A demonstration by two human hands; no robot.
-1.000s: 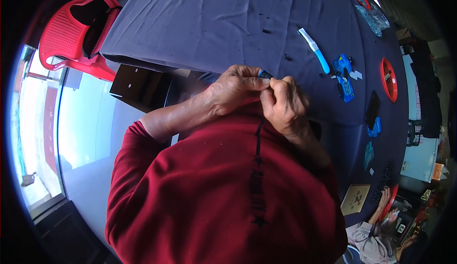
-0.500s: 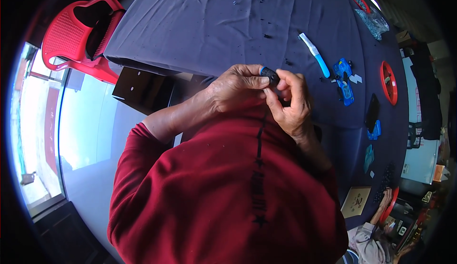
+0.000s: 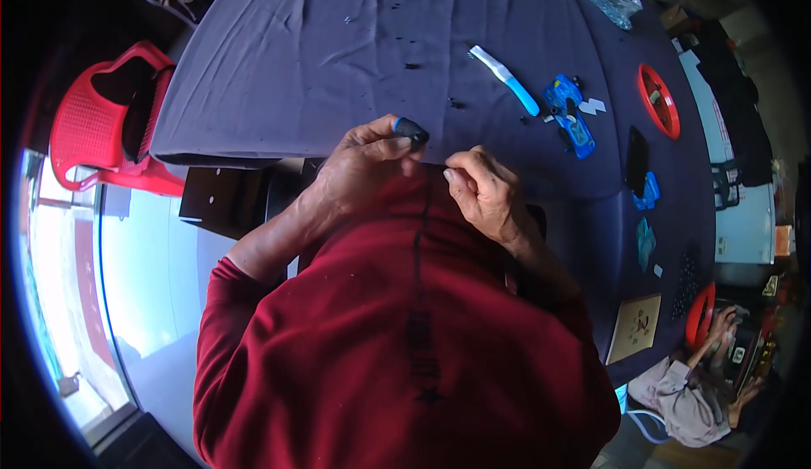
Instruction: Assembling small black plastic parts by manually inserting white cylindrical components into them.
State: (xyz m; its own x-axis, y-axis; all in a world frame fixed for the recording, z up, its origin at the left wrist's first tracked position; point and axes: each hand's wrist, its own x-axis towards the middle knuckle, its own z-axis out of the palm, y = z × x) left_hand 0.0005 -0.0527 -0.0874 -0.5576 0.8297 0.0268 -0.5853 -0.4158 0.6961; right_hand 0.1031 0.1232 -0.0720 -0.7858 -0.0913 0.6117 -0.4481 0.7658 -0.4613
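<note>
Dark grey cloth [image 3: 338, 55] covers the whole table, wrinkled and dotted with tiny black bits. At its near edge the left hand [image 3: 359, 169] pinches a small black part with a blue tip [image 3: 411, 131] between thumb and fingers. The right hand [image 3: 483, 190] sits just beside it, fingers curled, can't tell if it's gripping anything. Further right lie a white-and-blue tool [image 3: 505, 79], a blue toy car [image 3: 570, 116] and a red ring [image 3: 659, 101].
</note>
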